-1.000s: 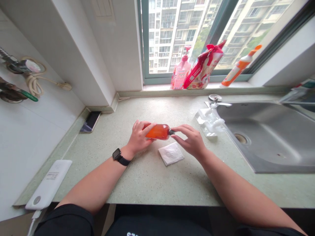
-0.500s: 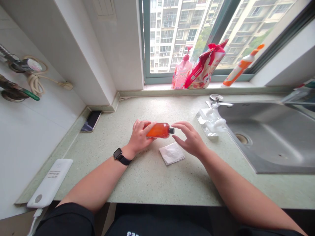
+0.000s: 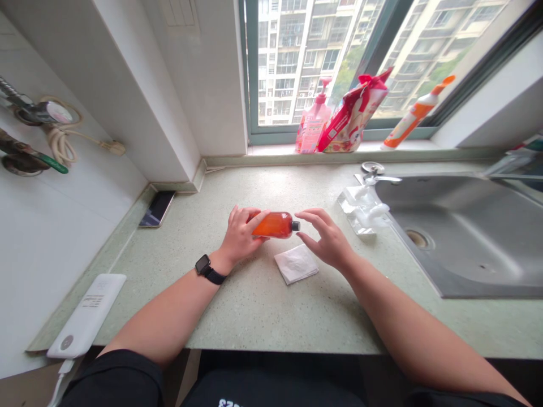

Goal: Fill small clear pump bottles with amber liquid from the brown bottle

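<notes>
My left hand [image 3: 240,234] wraps one orange bottle [image 3: 275,225], held on its side above the middle of the countertop [image 3: 254,305]. My right hand [image 3: 324,240] is spread wide beside its dark cap [image 3: 296,226], fingertips apart from it. One folded white tissue [image 3: 296,264] lies beneath; one phone [image 3: 156,208] at the back left corner

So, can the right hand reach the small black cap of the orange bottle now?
Probably yes. The right hand hovers open just beside the small black cap of the orange bottle, which the left hand holds sideways above the counter. Nothing lies between them.
</notes>
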`<state>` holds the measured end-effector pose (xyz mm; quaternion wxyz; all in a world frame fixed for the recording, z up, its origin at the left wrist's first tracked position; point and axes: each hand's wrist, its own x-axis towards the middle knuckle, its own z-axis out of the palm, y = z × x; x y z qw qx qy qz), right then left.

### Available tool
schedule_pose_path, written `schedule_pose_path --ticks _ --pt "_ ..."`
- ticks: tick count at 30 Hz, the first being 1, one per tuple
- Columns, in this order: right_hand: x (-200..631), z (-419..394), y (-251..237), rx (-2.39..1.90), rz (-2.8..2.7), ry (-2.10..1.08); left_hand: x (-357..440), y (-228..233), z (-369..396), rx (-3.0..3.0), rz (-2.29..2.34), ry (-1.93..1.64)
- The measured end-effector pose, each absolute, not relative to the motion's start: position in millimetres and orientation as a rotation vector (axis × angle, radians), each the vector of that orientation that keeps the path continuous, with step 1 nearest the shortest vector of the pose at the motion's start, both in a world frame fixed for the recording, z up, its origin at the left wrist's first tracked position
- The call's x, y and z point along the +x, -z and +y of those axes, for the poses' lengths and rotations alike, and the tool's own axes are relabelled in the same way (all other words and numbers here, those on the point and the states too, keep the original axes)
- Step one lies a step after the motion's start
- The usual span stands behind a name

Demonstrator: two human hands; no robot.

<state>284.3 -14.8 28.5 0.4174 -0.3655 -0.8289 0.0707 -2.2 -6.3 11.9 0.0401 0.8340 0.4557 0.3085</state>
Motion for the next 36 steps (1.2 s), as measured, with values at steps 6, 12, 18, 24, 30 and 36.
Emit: schedule_pose_path --ticks 6,12,18,24,30,36 --pt "284 -12 -28 -0.873 -2.092 -0.104 -2 -14 -8 2.566 1.379 -0.899" --pt "285 -11 -25 -0.942 -2.08 -0.052 -2 -14 -7 2.569 1.372 -0.914" --pt "282 -14 -27 -1.002 -2.076 -0.058 -2 -13 -6 2.565 1.366 -0.9" --pt "281 -17 -29 -0.985 -1.99 -0.11 0 -13 -9 2.559 1.29 -0.959" --pt "293 -15 -41 -0.955 -1.699 -0.224 -3 -13 -7 2.51 1.305 -1.017" --pt "321 -2 -52 -1.055 -1.603 0.032 -3 -11 -6 2.493 1.341 -1.001"
